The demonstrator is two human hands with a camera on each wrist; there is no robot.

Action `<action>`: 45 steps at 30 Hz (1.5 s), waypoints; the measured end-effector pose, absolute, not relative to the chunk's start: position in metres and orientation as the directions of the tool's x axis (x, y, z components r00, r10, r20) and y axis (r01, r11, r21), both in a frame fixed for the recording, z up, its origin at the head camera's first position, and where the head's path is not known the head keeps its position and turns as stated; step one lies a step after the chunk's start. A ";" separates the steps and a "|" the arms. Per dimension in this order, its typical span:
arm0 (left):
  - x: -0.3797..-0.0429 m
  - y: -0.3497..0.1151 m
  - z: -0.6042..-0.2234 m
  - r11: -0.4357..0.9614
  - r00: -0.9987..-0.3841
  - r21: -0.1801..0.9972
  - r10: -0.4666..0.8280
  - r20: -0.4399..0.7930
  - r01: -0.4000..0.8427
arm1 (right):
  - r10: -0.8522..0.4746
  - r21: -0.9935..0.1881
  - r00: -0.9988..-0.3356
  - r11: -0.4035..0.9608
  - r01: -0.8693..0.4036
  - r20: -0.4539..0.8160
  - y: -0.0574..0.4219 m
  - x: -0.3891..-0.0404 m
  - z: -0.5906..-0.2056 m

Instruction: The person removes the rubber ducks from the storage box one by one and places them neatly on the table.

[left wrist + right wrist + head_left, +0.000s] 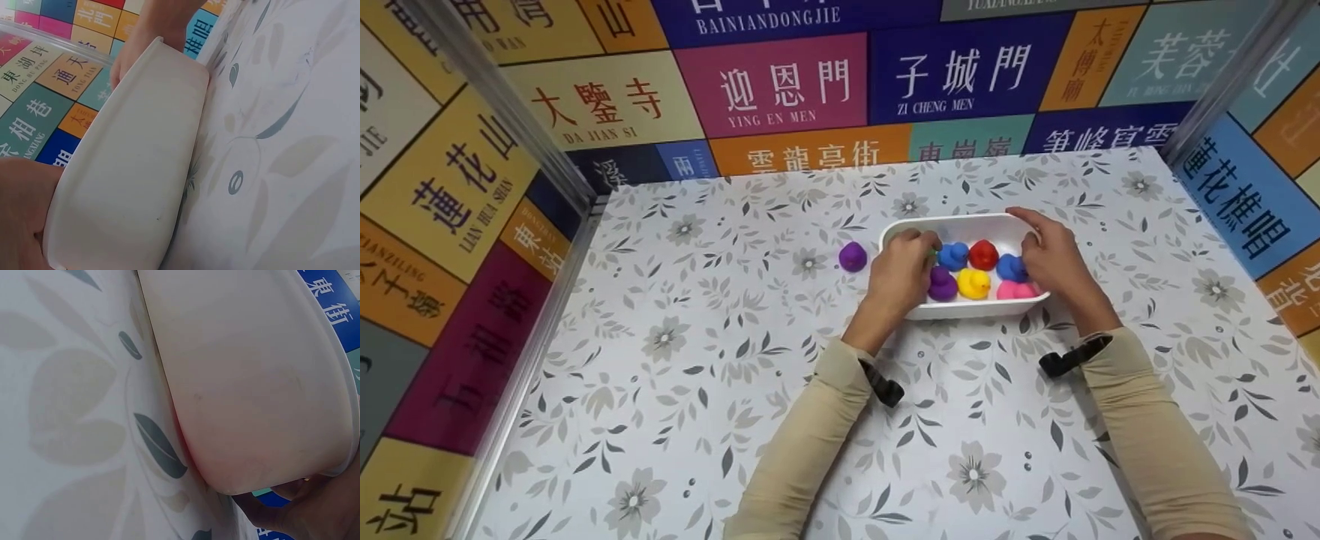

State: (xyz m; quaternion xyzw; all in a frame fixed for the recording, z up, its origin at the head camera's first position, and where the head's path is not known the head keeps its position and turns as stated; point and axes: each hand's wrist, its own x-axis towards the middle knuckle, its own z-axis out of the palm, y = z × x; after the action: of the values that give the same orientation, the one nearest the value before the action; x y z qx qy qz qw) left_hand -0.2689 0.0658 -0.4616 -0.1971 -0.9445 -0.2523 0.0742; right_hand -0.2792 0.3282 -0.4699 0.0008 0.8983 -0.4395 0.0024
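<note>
A white oblong tub [971, 310] holds several small rubber ducks: blue [953, 256], red [983, 255], purple [943, 284], yellow [974, 283] and pink [1016, 290]. My left hand [901, 268] reaches over the tub's left end, fingers bent down inside by a sliver of green toy [933, 256]; I cannot tell whether they hold it. At the opposite end, my right hand [1054, 255] grips the tub, index finger along the far rim. The right wrist view shows fingers [270, 509] round the tub's end. Outside the tub, left of it, sits another purple duck [853, 256].
The tub stands on a table [765, 420] covered in white leaf-and-flower print. Panels printed with coloured sign blocks [780, 82] rise behind the table and along both sides. A dark strap mount [885, 384] is on the left wrist, another [1072, 356] on the right.
</note>
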 end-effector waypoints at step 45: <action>-0.262 0.025 -0.446 0.464 -0.742 0.582 0.346 0.575 0.667 | 0.000 -0.780 -1.000 0.626 -0.024 0.031 0.328 -0.278 -0.472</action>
State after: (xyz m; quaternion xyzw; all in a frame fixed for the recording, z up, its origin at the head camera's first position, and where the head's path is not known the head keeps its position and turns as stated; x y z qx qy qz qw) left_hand -0.2624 0.0254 -0.4462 -0.3037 -0.8339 -0.4190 0.1920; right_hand -0.2784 0.3282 -0.4720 -0.0064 0.9015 -0.4325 -0.0139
